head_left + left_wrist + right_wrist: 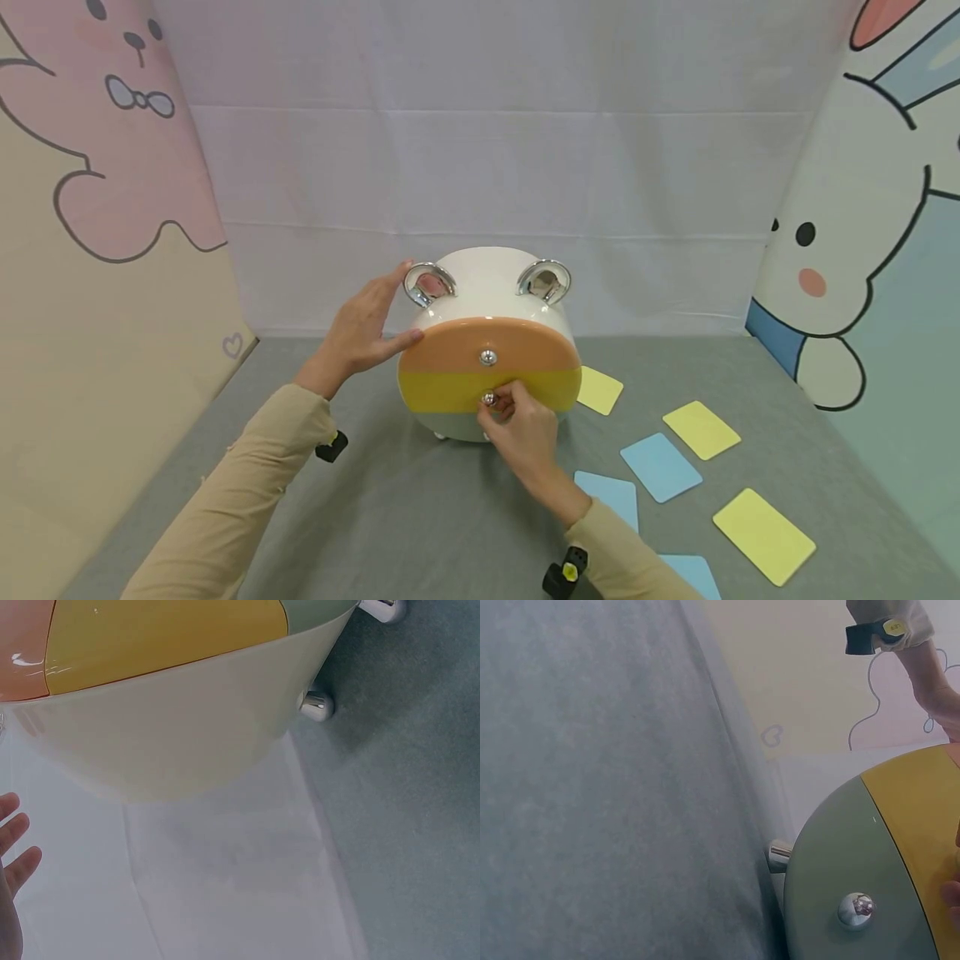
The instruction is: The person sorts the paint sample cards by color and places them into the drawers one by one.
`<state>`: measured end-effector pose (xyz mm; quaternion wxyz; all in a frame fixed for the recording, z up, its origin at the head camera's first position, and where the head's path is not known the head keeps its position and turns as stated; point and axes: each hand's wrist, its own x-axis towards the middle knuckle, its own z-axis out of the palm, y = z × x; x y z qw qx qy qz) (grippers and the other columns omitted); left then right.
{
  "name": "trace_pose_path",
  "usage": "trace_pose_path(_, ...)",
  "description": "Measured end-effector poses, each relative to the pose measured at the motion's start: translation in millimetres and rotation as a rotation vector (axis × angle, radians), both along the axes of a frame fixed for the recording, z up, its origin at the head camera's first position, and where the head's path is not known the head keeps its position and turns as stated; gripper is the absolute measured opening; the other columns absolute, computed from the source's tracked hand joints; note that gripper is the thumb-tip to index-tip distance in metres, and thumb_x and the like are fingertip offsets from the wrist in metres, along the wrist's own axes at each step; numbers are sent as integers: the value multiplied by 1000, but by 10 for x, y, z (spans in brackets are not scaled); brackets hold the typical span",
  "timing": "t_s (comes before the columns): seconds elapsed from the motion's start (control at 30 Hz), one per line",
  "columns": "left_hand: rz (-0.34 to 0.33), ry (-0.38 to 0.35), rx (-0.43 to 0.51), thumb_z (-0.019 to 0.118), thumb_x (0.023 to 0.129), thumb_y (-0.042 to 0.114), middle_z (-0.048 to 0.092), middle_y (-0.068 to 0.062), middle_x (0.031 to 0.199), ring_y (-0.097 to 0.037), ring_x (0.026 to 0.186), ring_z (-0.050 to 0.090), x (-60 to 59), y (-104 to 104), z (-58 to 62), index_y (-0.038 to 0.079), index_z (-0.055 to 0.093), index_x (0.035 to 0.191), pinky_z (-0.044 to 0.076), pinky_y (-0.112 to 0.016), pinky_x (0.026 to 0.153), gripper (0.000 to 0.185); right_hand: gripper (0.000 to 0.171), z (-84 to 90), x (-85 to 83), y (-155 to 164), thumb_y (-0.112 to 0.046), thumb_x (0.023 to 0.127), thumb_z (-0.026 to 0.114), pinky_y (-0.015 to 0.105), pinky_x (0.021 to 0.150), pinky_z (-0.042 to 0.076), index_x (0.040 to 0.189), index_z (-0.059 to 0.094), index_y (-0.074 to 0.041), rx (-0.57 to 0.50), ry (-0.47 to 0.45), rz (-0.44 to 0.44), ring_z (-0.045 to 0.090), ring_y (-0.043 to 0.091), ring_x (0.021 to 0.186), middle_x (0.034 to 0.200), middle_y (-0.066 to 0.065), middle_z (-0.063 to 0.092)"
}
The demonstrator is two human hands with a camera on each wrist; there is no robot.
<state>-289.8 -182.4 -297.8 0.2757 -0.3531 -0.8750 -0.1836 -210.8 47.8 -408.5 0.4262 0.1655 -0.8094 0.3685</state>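
Note:
A small rounded drawer cabinet [487,283] with a white glossy body stands upright on the grey cloth. Its front has an orange drawer [446,348], a yellow drawer [442,393] and a green drawer [832,847], each with a silver knob. Two silver ear-shaped pieces [545,282] sit on top. With thumb and fingers my right hand [528,433] pinches the yellow drawer's knob [489,398]. My left hand [360,329] rests against the cabinet's upper left side, its thumb at the orange front's edge and its fingers extended near the left ear. All the drawers look closed.
Several yellow cards [764,537] and blue cards [661,467] lie on the grey cloth [360,517] to the right of the cabinet. A white cloth backdrop [495,167] hangs behind. Panels with a cartoon bear [112,167] and a cartoon rabbit [847,233] flank the table.

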Motion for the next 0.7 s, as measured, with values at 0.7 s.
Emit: trace_pose_path(0.7, 7, 4, -2, 30, 80, 74, 40, -14, 138, -32, 117, 43, -6, 2, -6, 12, 17, 146, 42, -52, 87, 92, 21, 31, 281, 118, -15, 68, 76, 13, 47, 39, 76, 56, -12, 94, -13, 67, 55, 4, 52, 63, -8, 59)
